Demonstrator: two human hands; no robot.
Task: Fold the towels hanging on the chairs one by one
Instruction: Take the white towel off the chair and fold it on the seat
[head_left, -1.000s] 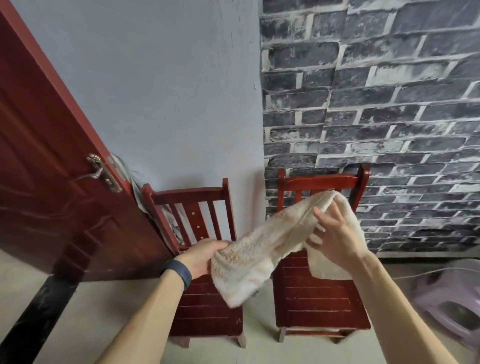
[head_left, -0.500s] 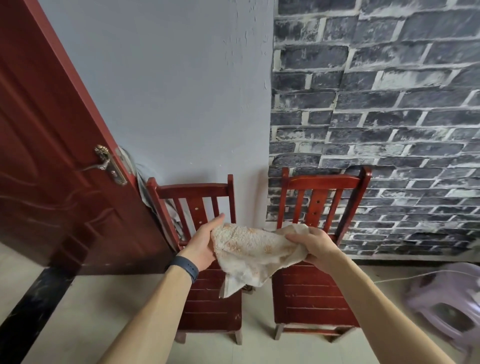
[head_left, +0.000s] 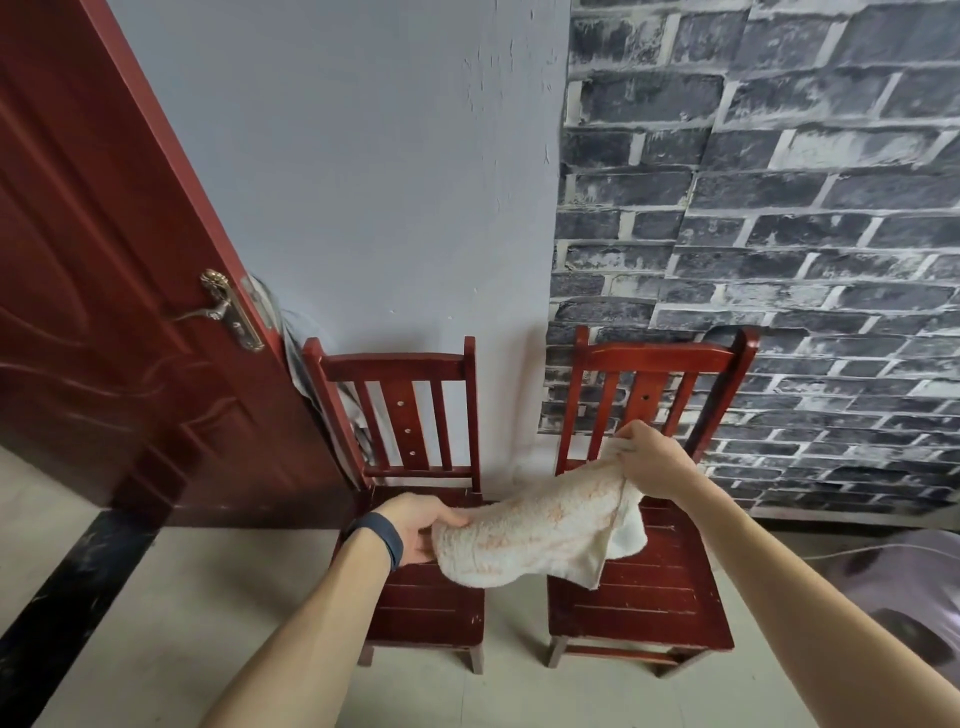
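Observation:
A cream towel (head_left: 540, 530) with faint orange marks hangs in the air between two red wooden chairs. My left hand (head_left: 415, 530), with a dark band on the wrist, grips the towel's left end above the seat of the left chair (head_left: 400, 364). My right hand (head_left: 649, 462) pinches the towel's upper right end in front of the back slats of the right chair (head_left: 660, 358). The towel sags in the middle, and a doubled layer droops below my right hand. Both chair backs are bare.
A dark red door (head_left: 104, 312) with a brass handle (head_left: 228, 312) stands open at the left, with grey cloth (head_left: 301, 358) hanging behind it. A grey plastic stool (head_left: 904, 597) sits at the right. Behind the chairs are a plain wall and brick-pattern wallpaper.
The towel came off the right chair's back. My hands brought its ends together, then spread apart again. My left hand dropped lower and the right rose, stretching the towel out.

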